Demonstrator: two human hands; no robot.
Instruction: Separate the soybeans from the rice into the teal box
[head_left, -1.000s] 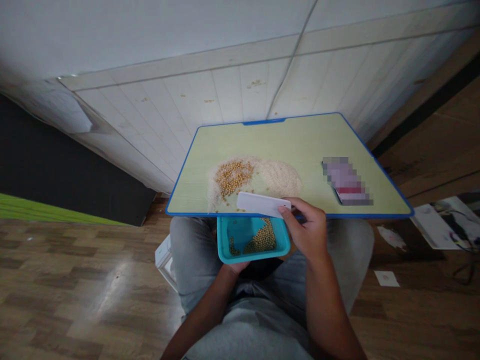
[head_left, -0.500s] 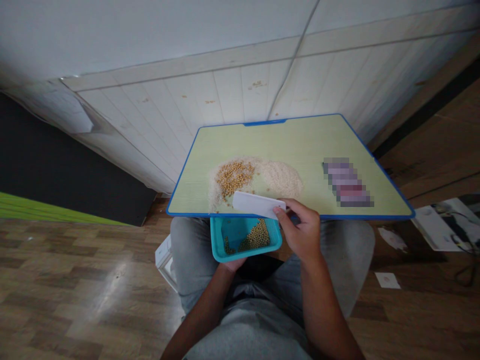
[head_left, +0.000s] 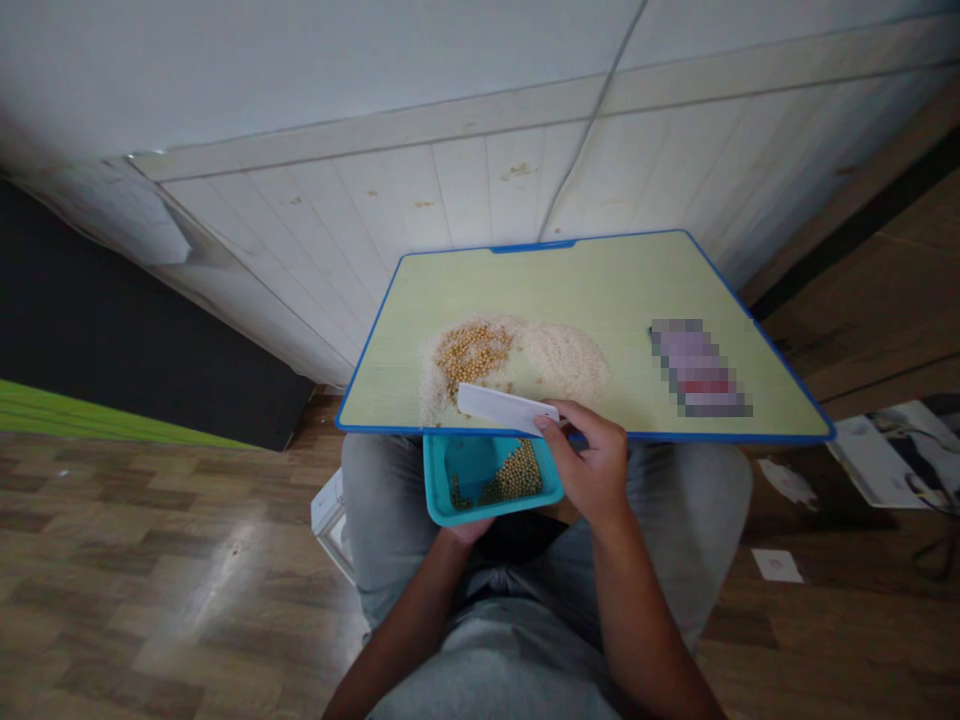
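Note:
My right hand (head_left: pixel 589 465) pinches a white plastic scraper (head_left: pixel 502 408) between thumb and fingers, holding it low over the near edge of a pale green lap board (head_left: pixel 570 285) with a blue rim. The scraper's far end rests beside a mound of pale fine grain (head_left: pixel 562 365), which has a patch of yellow soybeans (head_left: pixel 471 355) on its left part. Below the board's edge, my left hand (head_left: pixel 466 532) holds a teal plastic tray (head_left: pixel 469 465) from underneath, mostly hidden. More soybeans (head_left: pixel 516 475) lie in the tray.
A pixelated, unreadable flat object (head_left: pixel 697 368) lies on the right of the board. My grey-trousered legs (head_left: pixel 675 510) sit under the board. White panelled wall rises behind it, wooden floor spreads on both sides, and papers (head_left: pixel 889 460) lie at right.
The scraper and my right hand have shifted left along the board's near edge. The teal tray sits slightly further left than a second ago, and the soybeans in it look unchanged.

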